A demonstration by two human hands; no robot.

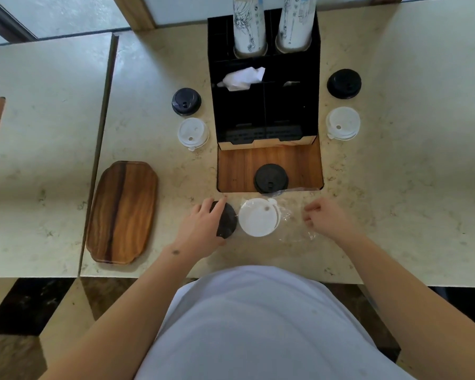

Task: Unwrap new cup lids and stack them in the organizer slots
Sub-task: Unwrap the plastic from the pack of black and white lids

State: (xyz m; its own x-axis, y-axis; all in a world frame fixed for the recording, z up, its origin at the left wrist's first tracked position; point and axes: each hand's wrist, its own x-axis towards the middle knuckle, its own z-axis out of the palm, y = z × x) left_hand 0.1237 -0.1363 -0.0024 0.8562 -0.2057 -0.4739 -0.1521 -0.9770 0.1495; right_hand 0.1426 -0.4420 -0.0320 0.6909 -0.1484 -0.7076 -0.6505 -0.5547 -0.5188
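a café or coffee counter – a black organizer (pixel 263 105) with paper cup stacks (pixel 250 26), loose takeaway lids (pixel 186 101) on pale stone countertop (pixel 395 174)

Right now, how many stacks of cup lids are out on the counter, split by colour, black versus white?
Black lid stacks: 4, at and one under the left hand.
White lid stacks: 3, at and one in clear wrap.
Total: 7 stacks.
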